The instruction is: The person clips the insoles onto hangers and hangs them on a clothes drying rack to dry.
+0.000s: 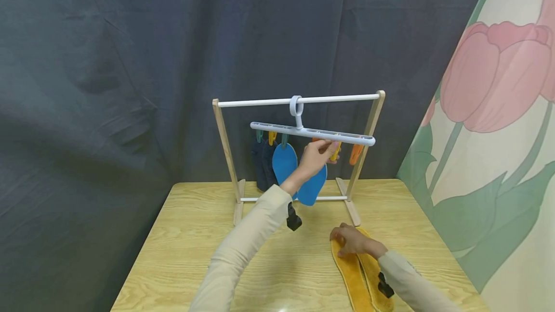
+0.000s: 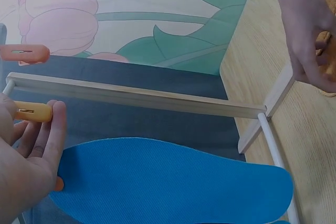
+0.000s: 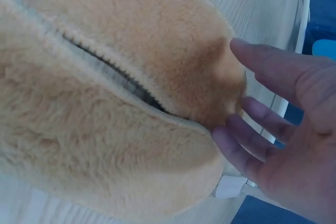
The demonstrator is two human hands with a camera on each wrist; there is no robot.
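At the grey hanger (image 1: 329, 136), my left hand (image 1: 314, 158) pinches a yellow clothespin (image 2: 34, 112) between thumb and fingers. Just below it hangs a blue insole (image 2: 173, 179), with a second blue insole (image 1: 284, 162) to its left. Farther right on the hanger is an orange clothespin (image 1: 356, 154). My right hand (image 3: 299, 114) is down at the far end of a pair of fuzzy yellow insoles (image 3: 136, 19) lying side by side on the table. Its thumb and fingers are spread apart, fingertips right at the edge of the insoles.
The hanger's ring hooks over the white top bar (image 1: 256, 103) of a wooden-legged rack (image 1: 225, 143). Dark socks (image 1: 263, 165) hang at its left end from green and yellow clothespins. Behind the wooden table (image 1: 195, 240) is a dark curtain (image 1: 260, 28); a tulip-patterned wall (image 1: 498, 158) borders the right.
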